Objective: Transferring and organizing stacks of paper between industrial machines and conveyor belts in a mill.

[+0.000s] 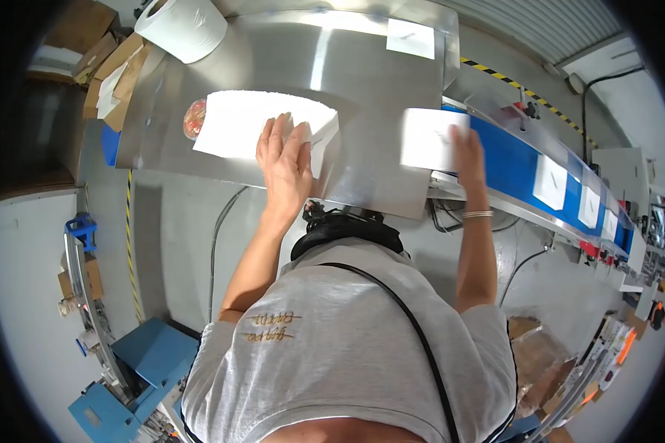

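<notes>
A person in a grey shirt stands at a steel table (222,159), seen from above. The left hand (283,159) lies flat and open, fingers spread, pressing on a stack (244,122) of white sheets that sits on the table near its front edge. A round reddish item (193,118) peeks out from under the stack's left end, on the table.

The right hand (468,151) reaches out past the table's right edge, fingers closed on a single white sheet (432,139), which it holds over the near end of a blue belt (513,166). A thin bracelet (478,214) circles the right wrist.

Three more white sheets (550,182) lie spaced along the belt, running away from the table to the right. Another white sheet (411,38) rests at the table's far right corner. A large white paper roll (182,26) stands at the table's far left corner, with brown cartons (114,74) just beside the table's left edge. A yellow-and-black stripe (521,92) marks the floor beyond the table's right side, behind the belt. Blue machine parts (144,358) stand on the grey floor, well apart from the table, to the person's left.
</notes>
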The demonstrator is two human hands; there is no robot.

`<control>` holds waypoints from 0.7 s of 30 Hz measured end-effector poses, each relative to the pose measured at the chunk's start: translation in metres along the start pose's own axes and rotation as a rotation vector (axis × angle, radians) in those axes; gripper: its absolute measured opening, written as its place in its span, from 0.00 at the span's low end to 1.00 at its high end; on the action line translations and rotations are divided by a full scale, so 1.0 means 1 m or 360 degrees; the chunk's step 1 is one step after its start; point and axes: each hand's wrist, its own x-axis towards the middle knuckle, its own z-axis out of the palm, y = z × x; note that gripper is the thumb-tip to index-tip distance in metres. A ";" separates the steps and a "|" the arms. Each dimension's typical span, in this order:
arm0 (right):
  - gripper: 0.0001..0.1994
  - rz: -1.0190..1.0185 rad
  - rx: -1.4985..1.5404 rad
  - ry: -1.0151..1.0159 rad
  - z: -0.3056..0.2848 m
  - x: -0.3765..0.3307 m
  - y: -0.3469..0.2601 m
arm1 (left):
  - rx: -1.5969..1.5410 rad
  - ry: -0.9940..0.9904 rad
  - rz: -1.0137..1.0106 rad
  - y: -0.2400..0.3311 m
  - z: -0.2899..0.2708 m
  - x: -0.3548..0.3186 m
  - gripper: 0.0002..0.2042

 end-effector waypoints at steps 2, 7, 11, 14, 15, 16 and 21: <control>0.23 0.0129 -0.0278 0.0324 -0.041 0.010 0.014 | -0.0043 0.0042 0.0016 -0.001 0.004 -0.001 0.15; 0.26 -0.0524 -0.1422 0.0882 -0.023 -0.014 -0.047 | 0.0007 0.0087 0.0064 -0.003 0.004 -0.001 0.14; 0.27 -0.0847 -0.0371 -0.0644 0.064 -0.030 -0.116 | 0.0048 0.0014 0.0108 -0.005 0.003 0.002 0.14; 0.26 -0.0997 -0.0407 -0.0900 0.120 -0.034 -0.128 | -0.0005 -0.0128 0.0246 -0.004 -0.004 0.005 0.15; 0.27 -0.1100 -0.0518 -0.0937 0.131 -0.026 -0.110 | -0.0003 -0.0151 0.0189 0.002 -0.008 0.007 0.17; 0.26 -0.1325 -0.0537 -0.0848 0.137 -0.021 -0.100 | 0.0005 -0.0166 0.0123 0.003 -0.011 0.008 0.19; 0.20 -0.0133 0.0451 -0.0576 0.087 -0.030 -0.080 | 0.0135 -0.0041 0.0038 -0.024 -0.009 0.006 0.20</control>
